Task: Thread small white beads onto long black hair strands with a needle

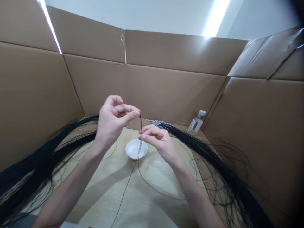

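My left hand [112, 118] is raised at the centre, its thumb and index finger pinched on the top of a black cord [141, 122]. Lower on the same cord, my right hand [158, 139] pinches it between thumb and fingers. Below the right fingertips a short row of small silvery beads [140, 147] hangs on the cord, in front of a white bowl [130, 151]. From under the beads two thin dark strands run down, one towards the lower left and one curving right. What lies inside the bowl, if anything, is too small to tell.
Thick bundles of black cords lie at the left [45, 158] and the right [206, 152]; the right one ends in a beaded cluster [161, 124]. A clear bottle with a white cap [196, 123] stands at the back right. Cardboard walls [171, 88] surround the pale tabletop [104, 190].
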### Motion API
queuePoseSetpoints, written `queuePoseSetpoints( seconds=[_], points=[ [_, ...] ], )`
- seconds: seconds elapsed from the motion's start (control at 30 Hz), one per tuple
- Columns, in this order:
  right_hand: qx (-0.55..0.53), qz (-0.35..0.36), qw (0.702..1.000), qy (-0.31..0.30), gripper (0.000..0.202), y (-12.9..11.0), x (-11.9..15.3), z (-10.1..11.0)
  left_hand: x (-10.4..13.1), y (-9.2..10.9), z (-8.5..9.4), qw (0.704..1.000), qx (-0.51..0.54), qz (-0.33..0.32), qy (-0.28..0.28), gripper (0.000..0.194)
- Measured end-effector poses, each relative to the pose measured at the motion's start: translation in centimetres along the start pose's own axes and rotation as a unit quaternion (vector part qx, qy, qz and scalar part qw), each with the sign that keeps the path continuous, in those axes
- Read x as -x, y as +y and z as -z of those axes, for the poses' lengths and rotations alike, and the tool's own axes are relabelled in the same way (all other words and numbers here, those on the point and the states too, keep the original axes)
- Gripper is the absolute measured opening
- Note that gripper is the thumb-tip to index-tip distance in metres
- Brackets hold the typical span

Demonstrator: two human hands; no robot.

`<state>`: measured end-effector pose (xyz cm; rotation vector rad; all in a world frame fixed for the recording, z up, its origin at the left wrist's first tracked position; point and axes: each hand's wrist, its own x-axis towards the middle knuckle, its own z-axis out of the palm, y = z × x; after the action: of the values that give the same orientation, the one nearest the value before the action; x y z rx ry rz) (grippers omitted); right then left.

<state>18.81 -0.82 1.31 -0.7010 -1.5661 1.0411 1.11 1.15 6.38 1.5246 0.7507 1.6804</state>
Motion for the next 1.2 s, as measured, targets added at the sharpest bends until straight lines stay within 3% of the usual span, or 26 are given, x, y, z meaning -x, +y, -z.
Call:
queuePoseSetpoints(
  seconds=[0.1, 0.17, 0.27, 0.37, 0.47, 0.53, 0.57, 0.63, 0.67, 0.73, 0.8, 0.83, 0.97, 1.2],
  points=[
    [-0.027, 0.000, 0.999, 0.019, 0.016, -0.1, 0.2, -0.6, -1.1, 0.7, -1.0, 0.998, -0.006, -0.050, 0.047, 0.049],
    [-0.094, -0.027, 0.995, 0.002, 0.030, -0.3, 0.4, -0.8, -1.9, 1.1, -1.5, 0.995, -0.013, -0.081, 0.064, 0.047],
    [-0.210, -0.112, 0.965, -0.113, 0.047, -0.6, 0.9, -1.0, -3.0, 1.6, -1.9, 0.988, -0.027, -0.121, 0.088, 0.044],
    [-0.237, -0.151, 0.943, -0.177, 0.035, -0.8, 1.4, -1.2, -4.1, 1.7, -1.7, 0.981, -0.031, -0.154, 0.113, 0.043],
    [-0.206, -0.124, 0.963, -0.122, 0.026, -1.2, 1.9, -1.5, -4.5, 1.6, -1.0, 0.977, -0.055, -0.165, 0.119, 0.041],
    [-0.158, -0.084, 0.982, -0.057, 0.027, -1.7, 2.1, -1.5, -3.6, 1.7, -0.5, 0.964, -0.125, -0.193, 0.136, 0.043],
    [-0.125, -0.062, 0.990, -0.026, 0.028, -2.0, 2.3, -1.4, -2.9, 1.8, -0.1, 0.946, -0.182, -0.223, 0.150, 0.047],
    [-0.055, -0.028, 0.998, 0.009, 0.029, -2.8, 2.5, -1.2, -0.9, 2.3, 0.6, 0.878, -0.322, -0.316, 0.158, 0.062],
    [-0.025, -0.017, 0.999, 0.010, 0.029, -3.2, 2.6, -1.1, 0.2, 2.6, 0.9, 0.837, -0.384, -0.371, 0.122, 0.066],
    [0.023, -0.008, 1.000, -0.010, 0.029, -3.9, 2.9, -0.7, 2.1, 3.1, 1.6, 0.750, -0.466, -0.469, -0.024, 0.058],
    [0.057, -0.005, 0.998, -0.040, 0.030, -4.5, 3.1, -0.4, 3.2, 3.6, 2.0, 0.686, -0.502, -0.501, -0.163, 0.044],
    [0.069, -0.006, 0.996, -0.057, 0.030, -4.8, 3.3, -0.3, 3.5, 3.8, 2.1, 0.670, -0.511, -0.496, -0.210, 0.039],
    [0.086, -0.018, 0.989, -0.117, 0.029, -5.7, 3.8, 0.3, 3.5, 4.1, 2.2, 0.673, -0.504, -0.464, -0.281, 0.024],
    [0.088, -0.019, 0.982, -0.167, 0.028, -6.6, 4.5, 1.0, 4.4, 3.2, 2.9, 0.722, -0.463, -0.420, -0.295, 0.015]
  ],
)
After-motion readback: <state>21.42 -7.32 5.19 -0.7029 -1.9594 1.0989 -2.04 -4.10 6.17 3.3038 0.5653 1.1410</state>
